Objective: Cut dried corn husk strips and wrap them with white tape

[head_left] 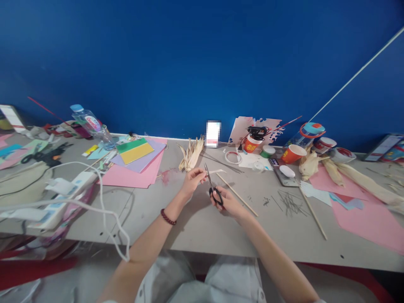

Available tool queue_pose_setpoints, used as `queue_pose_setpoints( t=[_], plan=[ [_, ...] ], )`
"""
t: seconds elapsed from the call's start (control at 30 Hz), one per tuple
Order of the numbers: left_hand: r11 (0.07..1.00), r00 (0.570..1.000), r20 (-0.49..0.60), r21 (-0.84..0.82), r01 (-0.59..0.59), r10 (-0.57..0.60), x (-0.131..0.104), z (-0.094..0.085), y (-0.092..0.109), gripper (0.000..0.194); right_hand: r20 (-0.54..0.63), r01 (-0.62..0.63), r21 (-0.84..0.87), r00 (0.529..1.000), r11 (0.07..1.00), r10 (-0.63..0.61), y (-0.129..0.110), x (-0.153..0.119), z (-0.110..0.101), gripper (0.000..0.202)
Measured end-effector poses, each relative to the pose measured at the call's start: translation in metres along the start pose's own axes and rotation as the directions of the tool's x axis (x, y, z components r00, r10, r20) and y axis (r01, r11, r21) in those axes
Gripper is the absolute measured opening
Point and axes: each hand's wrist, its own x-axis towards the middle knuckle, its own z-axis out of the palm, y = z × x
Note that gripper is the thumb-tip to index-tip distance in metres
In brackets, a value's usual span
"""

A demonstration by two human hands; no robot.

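My right hand [222,200] is closed on the black handles of a pair of scissors [210,180], whose blades point up and away from me. My left hand [193,181] pinches a thin pale strip [216,171] that stretches to the right behind the blades. Whether the blades touch the strip, I cannot tell. Just beyond my left hand, a bundle of dried corn husks [191,153] stands on the table. A thin wooden stick [238,195] lies beside my right hand.
White cables [102,202] and a power strip [67,202] lie on the left, near my left forearm. Coloured paper sheets [131,179] are stacked behind them. Cut wires [292,203], an orange paper cup [293,154] and more husks [362,176] are on the right. A blue wall [189,63] bounds the table.
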Motion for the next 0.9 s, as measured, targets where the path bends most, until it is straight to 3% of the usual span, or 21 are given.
queue_pose_setpoints(
  t=[0.9],
  plan=[
    [1.0, 1.0, 0.013, -0.016, 0.027, -0.026, -0.0026, 0.0053, 0.0024, 0.02, -0.013, -0.003, -0.005, 1.0, 1.0, 0.003, -0.0069, -0.0027, 0.0052, 0.047]
  ],
)
